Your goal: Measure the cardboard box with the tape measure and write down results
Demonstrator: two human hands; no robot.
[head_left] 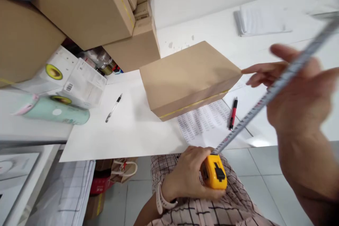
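My left hand (189,173) is wrapped round a yellow tape measure (217,178) above my lap. Its metal blade (261,106) is drawn out and slants up to the right, blurred toward the far end. Behind the blade, my right hand (293,84) is open with its fingers apart, partly covered by the blade. One fingertip is at the right corner of a closed brown cardboard box (189,74), seemingly touching it. The box lies on a white table (127,134), partly over a printed sheet (200,123) with rows of text. A red and black pen (233,113) lies beside the sheet.
Large cardboard boxes (90,7) are stacked at the back left. White cartons with avocado pictures (82,81) and a mint-green bottle (57,111) stand or lie below them. A clear pen (113,107) rests left of the box. Papers (262,19) lie at the back right.
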